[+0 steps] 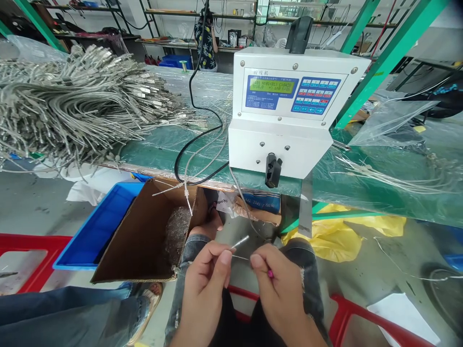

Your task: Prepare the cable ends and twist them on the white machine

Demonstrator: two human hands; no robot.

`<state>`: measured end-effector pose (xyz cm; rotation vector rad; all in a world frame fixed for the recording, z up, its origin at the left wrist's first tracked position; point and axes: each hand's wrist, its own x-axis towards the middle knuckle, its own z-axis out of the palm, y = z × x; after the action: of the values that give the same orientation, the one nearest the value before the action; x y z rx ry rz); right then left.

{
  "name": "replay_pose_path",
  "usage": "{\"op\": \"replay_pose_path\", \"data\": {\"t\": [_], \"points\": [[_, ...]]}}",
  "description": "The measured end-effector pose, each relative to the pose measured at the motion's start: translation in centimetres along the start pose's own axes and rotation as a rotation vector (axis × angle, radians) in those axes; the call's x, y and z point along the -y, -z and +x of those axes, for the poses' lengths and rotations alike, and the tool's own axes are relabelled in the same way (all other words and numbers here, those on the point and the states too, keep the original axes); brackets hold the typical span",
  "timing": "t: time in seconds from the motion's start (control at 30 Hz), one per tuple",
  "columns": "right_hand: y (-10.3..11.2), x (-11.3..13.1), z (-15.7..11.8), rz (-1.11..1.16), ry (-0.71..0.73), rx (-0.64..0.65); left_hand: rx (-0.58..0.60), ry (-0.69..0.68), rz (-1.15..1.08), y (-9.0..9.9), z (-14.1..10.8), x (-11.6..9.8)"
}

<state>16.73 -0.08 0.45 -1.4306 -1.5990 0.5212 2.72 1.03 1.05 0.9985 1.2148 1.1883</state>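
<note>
Well, the left hand (204, 284) and right hand (278, 289) sit just apart above the person's knees, close to the near edge of the green table (365, 193). Left fingers pinch a silver wire end (240, 242), bright and slim, its long axis slanting up and to the right. Right fingers pinch a thin wire (240, 257) that lies nearly level and points left, toward the left fingers. A small pink tip (270, 273) shows beside the right fingers; what it belongs to is too small to tell.

Room is tight on the left, where a cardboard box (144, 236) stands just beside the left hand, with a blue crate (97, 226) behind it. A grey cable (243, 202) drops over the table edge toward the hands from a white machine (282, 111) on the far side. On the right, floor stretches open past a yellow bag (325, 236).
</note>
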Motion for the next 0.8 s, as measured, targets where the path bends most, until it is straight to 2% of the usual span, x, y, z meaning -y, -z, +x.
{"op": "replay_pose_path", "data": {"t": [0.13, 0.2, 0.27, 0.33, 0.43, 0.53, 0.63, 0.8], "points": [[0.3, -0.3, 0.0, 0.038, -0.122, 0.001, -0.006, 0.026, -0.008, 0.3, 0.2, 0.0], [0.8, -0.7, -0.1, 0.063, -0.113, -0.041, -0.025, 0.037, -0.028, 0.7, 0.4, -0.1], [1.3, -1.2, -0.2, 0.059, -0.031, -0.077, -0.032, 0.045, -0.047, 1.1, 0.6, -0.2], [1.6, -1.4, -0.3, 0.008, 0.111, -0.091, -0.021, 0.054, -0.054, 1.3, 0.7, -0.3], [1.2, -1.1, -0.1, -0.088, 0.307, -0.096, -0.004, 0.087, -0.068, 1.1, 0.7, -0.5], [0.2, -0.7, 0.2, -0.092, 0.369, -0.102, 0.004, 0.103, -0.081, 0.8, 0.6, -0.5], [-0.3, -0.4, 0.5, 0.018, 0.278, -0.076, 0.016, 0.082, -0.072, 0.8, 0.5, -0.5], [-0.3, 0.1, 0.7, 0.224, -0.062, 0.067, 0.051, -0.015, -0.016, 1.1, 0.3, -0.5]]}}
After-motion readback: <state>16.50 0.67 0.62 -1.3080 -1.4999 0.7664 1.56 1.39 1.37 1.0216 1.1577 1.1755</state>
